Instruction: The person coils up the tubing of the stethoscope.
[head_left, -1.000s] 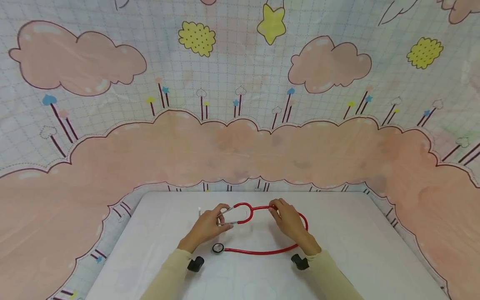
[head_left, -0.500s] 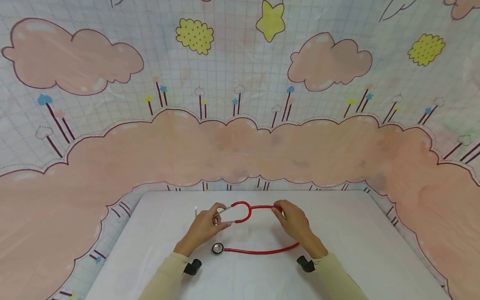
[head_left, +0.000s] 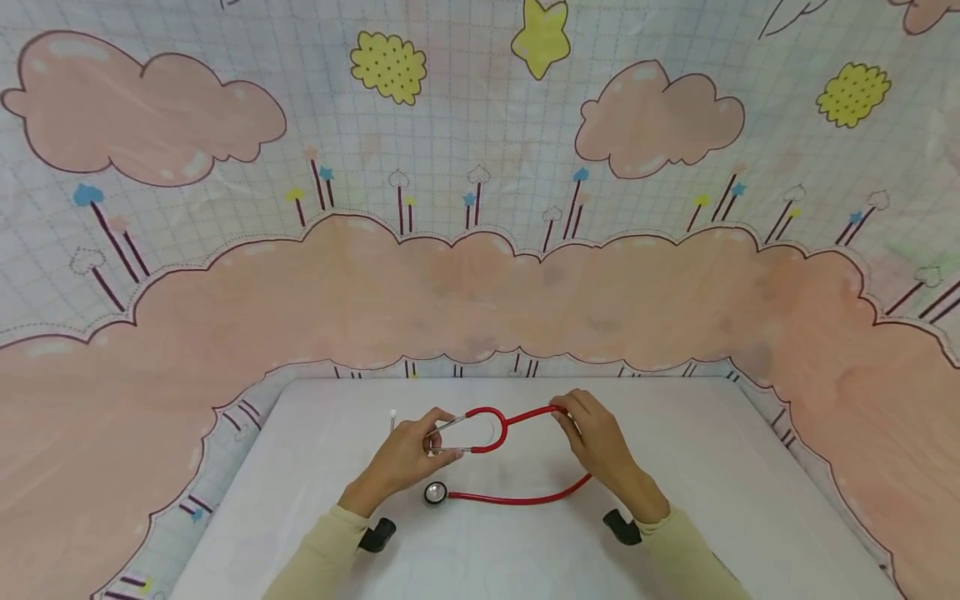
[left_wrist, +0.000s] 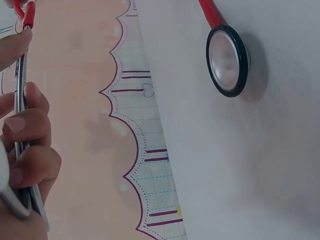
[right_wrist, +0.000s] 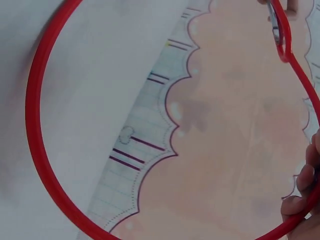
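Note:
A red stethoscope (head_left: 506,423) is held between both hands over the white table. My left hand (head_left: 405,450) grips its metal ear tubes (left_wrist: 21,80), fingers curled around them. With thumb and fingers, my right hand (head_left: 600,429) pinches the red tubing to the right of the Y-joint. From there the tubing loops down behind the right hand and comes back left along the table, as the right wrist view shows by its wide red curve (right_wrist: 33,110). The round chest piece (head_left: 436,493), black-rimmed with a silver face, lies on the table below the left hand.
The white table (head_left: 712,483) reaches back to a hanging cloth (head_left: 480,300) printed with clouds and stars. Black camera mounts (head_left: 377,536) sit at both wrists, close over the table front.
My right hand has shifted right and slightly up, drawing the tubing at a slant from the Y-joint. The left hand keeps its grip, a little further left. The chest piece stays put.

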